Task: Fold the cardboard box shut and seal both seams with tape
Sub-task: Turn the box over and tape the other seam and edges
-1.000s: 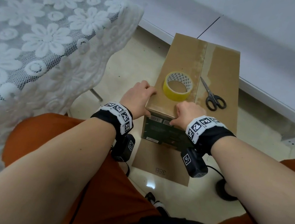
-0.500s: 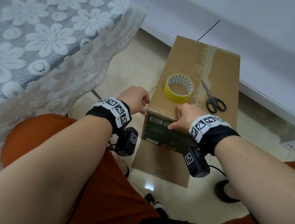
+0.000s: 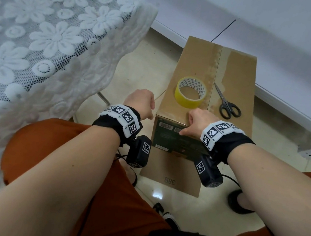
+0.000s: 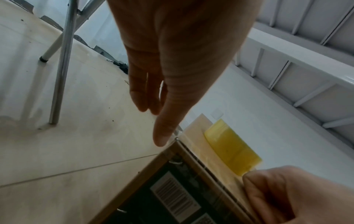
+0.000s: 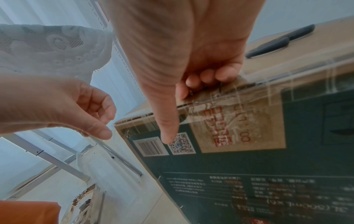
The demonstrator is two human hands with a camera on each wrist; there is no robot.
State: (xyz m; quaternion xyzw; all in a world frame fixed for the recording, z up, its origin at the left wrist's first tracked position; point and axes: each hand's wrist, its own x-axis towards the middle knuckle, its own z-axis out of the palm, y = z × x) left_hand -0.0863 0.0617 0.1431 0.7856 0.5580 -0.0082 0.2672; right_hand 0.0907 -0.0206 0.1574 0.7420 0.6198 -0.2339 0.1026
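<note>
Since a second ago the left hand (image 3: 140, 102) has slipped off the near top edge of the cardboard box (image 3: 197, 68) and now hangs at the box's 9 o'clock corner, fingers loosely curled and grasping nothing, its thumb tip just beside that corner; the right hand (image 3: 199, 121) has stayed on the near edge at 6 o'clock, fingers hooked over the rim and thumb pressed against the dark printed end panel. On the box top, which stands on the floor between the knees, the yellow tape roll (image 3: 190, 94) sits just beyond the right hand, and the scissors (image 3: 227, 104) lie to its 3 o'clock, across the centre seam (image 3: 216, 66). That seam looks already taped, so the step in hand is probably smoothing the tape tail down over the near edge: rub with the thumb pad from the rim downward, holding the box steady, so that no bubbles or lifted corners remain. From the head view the tail is barely visible; the right wrist view shows clear, wrinkled tape lapping over the rim onto the printed panel under the fingers (image 5: 210, 76), while the left wrist view alone shows the left palm empty
</note>
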